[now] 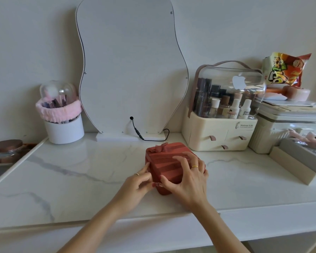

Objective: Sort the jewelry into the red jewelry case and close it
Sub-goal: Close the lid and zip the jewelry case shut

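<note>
The red jewelry case (167,162), striped with a small bow on top, stands on the white marble table (80,179) with its lid down. My right hand (188,177) lies over its top and right side, fingers curled round the front corner. My left hand (138,186) pinches the case's lower left front edge, index finger stretched along the left side. No loose jewelry is in view; I wear rings on both hands.
Behind the case stands a curvy mirror (131,70) with a black cable (150,136). A cream cosmetics organiser (221,132) sits at back right, with boxes (299,157) and a snack bag (286,70) beyond it. A white brush cup (63,130) stands back left.
</note>
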